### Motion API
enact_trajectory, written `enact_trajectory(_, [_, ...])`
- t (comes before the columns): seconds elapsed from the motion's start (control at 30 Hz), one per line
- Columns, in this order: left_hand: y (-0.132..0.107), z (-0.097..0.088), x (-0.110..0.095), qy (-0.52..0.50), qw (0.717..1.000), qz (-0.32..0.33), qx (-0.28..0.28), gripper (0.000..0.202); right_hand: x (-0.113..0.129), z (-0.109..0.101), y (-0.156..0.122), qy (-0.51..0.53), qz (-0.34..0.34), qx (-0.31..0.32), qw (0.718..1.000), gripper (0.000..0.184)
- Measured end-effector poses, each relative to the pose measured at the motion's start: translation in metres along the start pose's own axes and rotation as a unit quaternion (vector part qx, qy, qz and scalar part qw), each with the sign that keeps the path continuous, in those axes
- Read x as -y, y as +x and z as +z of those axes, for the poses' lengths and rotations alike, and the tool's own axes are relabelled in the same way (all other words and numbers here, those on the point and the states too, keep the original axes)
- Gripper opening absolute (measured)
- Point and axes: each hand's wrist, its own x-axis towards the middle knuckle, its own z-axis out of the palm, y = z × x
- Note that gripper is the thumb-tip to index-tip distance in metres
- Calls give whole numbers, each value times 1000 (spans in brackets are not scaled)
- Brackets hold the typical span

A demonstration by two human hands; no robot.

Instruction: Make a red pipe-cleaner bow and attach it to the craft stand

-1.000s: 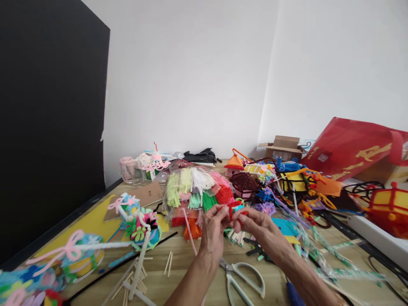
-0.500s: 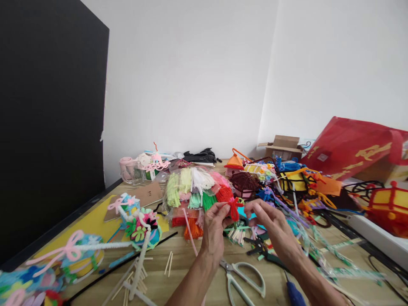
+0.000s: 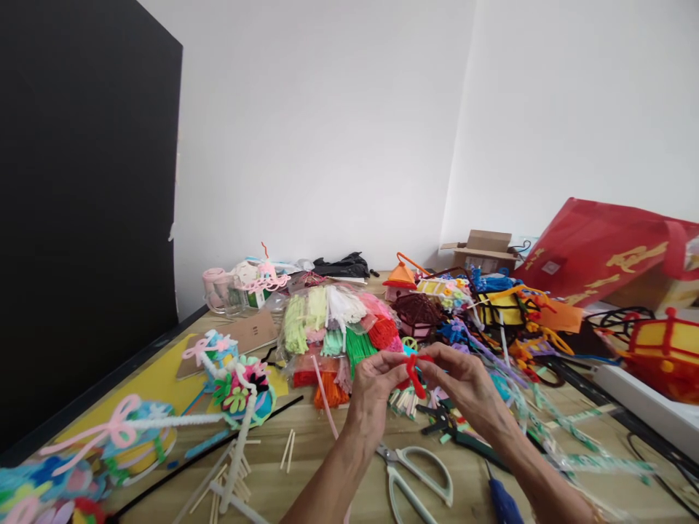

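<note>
Quickly: red pipe cleaner (image 3: 415, 375) pinched between fingertips of both hands, left hand (image 3: 374, 389) and right hand (image 3: 470, 386) both gripping it, raised over the table (image 3: 262, 444) just in front of the clear plastic bags (image 3: 328, 327), those stuffed with green, white, red and orange pipe cleaners. Further back, open cardboard box (image 3: 480, 251), contents hidden. Far right, tilted red gift bag (image 3: 595, 251). Far left, glass mug (image 3: 218, 291), inside unclear. Scissors (image 3: 409, 473) lying below the hands.
</note>
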Motion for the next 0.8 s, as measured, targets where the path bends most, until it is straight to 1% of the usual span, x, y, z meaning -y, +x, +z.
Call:
enact_trajectory(0.07, [-2, 2, 1, -11, 1000, -8, 8, 25, 2, 0, 0, -26, -19, -9, 999, 19])
enact_trajectory(0.2, [-5, 5, 2, -16, 998, -42, 50, 26, 6, -1, -2, -64, -56, -22, 996, 19])
enact_trajectory(0.27, [-4, 4, 2, 8, 998, -34, 57, 27, 8, -2, -3, -72, -56, -21, 996, 21])
enact_trajectory(0.33, [-1, 0, 2, 66, 997, -1, 48, 24, 6, -3, -3, -75, -39, -17, 996, 26])
enact_trajectory(0.4, [3, -6, 2, 153, 986, 39, 44, 19, 0, -4, -2, -73, -15, -12, 997, 30])
enact_trajectory(0.47, [7, -13, 1, 250, 963, 77, 63, 14, -10, -4, 2, -49, 20, -8, 999, 33])
enact_trajectory(0.53, [10, -18, -1, 322, 936, 100, 99, 13, -23, -3, 5, -6, 59, -1, 998, 35])
enact_trajectory(0.57, [12, -21, -1, 338, 929, 95, 117, 15, -29, -2, 7, 12, 73, 3, 997, 37])
enact_trajectory(0.6, [13, -22, -1, 339, 928, 77, 135, 17, -34, -2, 8, 27, 86, 8, 996, 38])
enact_trajectory(0.67, [16, -25, -1, 309, 938, 25, 158, 24, -40, -1, 10, 45, 101, 17, 994, 39])
enact_trajectory(0.73, [17, -26, 0, 265, 952, -16, 152, 30, -42, 0, 11, 65, 112, 18, 991, 39])
enact_trajectory(0.8, [18, -27, 2, 226, 964, -36, 132, 37, -40, 0, 11, 87, 121, 12, 989, 39])
